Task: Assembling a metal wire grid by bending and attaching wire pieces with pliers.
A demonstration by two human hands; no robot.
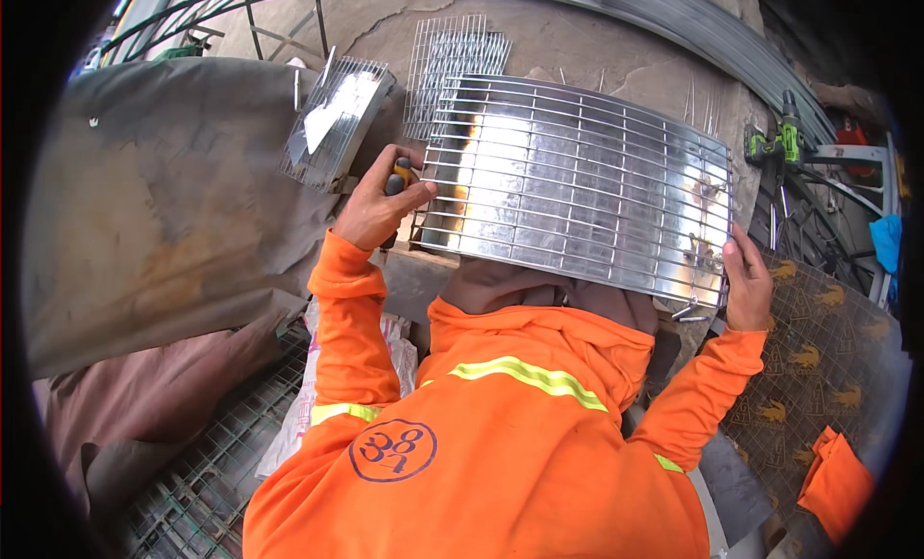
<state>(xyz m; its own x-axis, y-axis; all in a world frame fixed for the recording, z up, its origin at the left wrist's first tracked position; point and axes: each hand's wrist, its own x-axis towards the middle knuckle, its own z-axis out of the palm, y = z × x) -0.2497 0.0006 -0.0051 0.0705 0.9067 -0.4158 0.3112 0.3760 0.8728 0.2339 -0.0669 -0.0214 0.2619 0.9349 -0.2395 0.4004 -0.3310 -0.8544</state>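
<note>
A wire mesh panel (577, 174) with a shiny metal sheet against it lies in front of my lap. My left hand (377, 205) is closed around pliers (398, 178) with yellow and dark grey handles; their jaws are hidden. The thumb of that hand presses on the panel's left edge. At the panel's lower right side, my right hand (749, 285) grips the edge, thumb on top and fingers partly out of sight. Short wire ends (688, 314) stick out by the near right corner.
A smaller mesh piece with a metal sheet (337, 121) and loose mesh (452, 73) lie beyond my left hand. A green cordless drill (784, 135) stands at the right, near long metal strips (674, 20). Grey-brown tarp (173, 212) covers the left side; orange cloth (835, 487) lies lower right.
</note>
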